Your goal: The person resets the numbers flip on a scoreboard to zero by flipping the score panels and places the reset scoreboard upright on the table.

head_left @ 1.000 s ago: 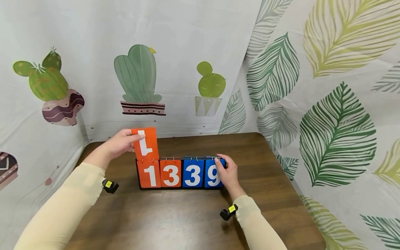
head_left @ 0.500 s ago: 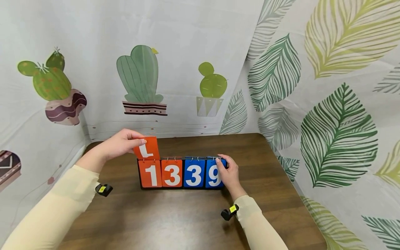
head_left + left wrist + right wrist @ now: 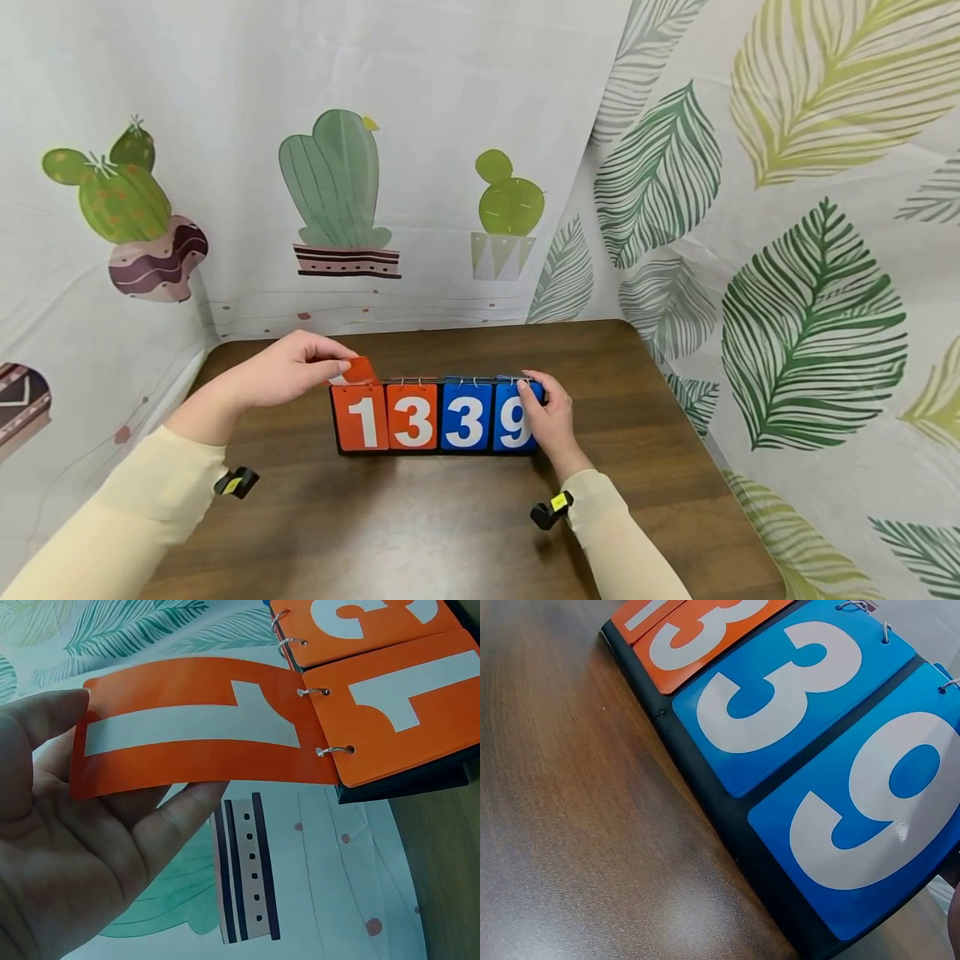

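Observation:
A tabletop flip scoreboard [image 3: 720, 817] stands on the table, its front reading 1, 3 in orange and 3, 9 in blue. My left hand [image 3: 288, 367] pinches the outer end of a turned-up orange number card [image 3: 172, 686] between thumb and fingers. That card bears a 1, bends slightly and still hangs on its rings, tipped back behind the top edge. Below it lies another orange card with a 1 [image 3: 347, 425]. My right hand [image 3: 555, 417] grips the scoreboard's right end, thumb over the blue 9 card [image 3: 780, 832]; its other fingers are hidden behind.
The brown wooden table [image 3: 420, 517] extends around the scoreboard. Behind it hangs a white cloth [image 3: 435, 83] printed with cacti, and a leaf-patterned cloth [image 3: 810, 150] is on the right. A small black device [image 3: 238, 482] sits on each wrist.
My left hand has lowered the raised orange card backward, from nearly upright to tipped behind the scoreboard's top. My right hand has kept its hold on the right end.

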Demonstrator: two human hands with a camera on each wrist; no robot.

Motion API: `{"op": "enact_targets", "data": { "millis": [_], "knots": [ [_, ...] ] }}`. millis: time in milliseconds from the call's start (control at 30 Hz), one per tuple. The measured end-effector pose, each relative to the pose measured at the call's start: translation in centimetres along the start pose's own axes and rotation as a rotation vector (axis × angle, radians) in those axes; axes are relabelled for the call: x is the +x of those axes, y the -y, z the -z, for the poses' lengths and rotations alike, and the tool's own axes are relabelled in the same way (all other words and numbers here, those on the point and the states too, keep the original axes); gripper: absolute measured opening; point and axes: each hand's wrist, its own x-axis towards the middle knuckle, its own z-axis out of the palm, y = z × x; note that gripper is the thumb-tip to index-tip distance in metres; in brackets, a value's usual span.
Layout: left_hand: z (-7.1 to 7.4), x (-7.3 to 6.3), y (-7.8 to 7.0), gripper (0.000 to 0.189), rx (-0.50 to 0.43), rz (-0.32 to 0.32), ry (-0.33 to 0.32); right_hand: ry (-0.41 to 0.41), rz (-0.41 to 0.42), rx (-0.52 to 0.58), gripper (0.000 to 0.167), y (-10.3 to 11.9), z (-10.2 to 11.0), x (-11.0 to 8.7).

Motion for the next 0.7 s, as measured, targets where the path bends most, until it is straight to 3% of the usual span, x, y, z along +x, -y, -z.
{"op": "enact_targets", "data": {
  "millis": [233, 433, 700],
  "knots": [
    [-2.5, -1.5, -0.1, 0.026, 0.077, -0.033, -0.058, 0.001, 0.001, -0.001, 0.03, 0.0, 0.0, 0.0],
    [-5.0, -3.1, 0.4, 0.027, 0.026, -0.016, -0.098, 0.0, 0.008, 0.0, 0.034, 0.1, -0.1, 0.0],
    [-8.6, -4.5, 1.7, 0.023, -0.019, -0.033, -0.236, -0.002, 0.005, 0.011, 0.035, -0.1, -0.1, -0.1]
  ]
}}
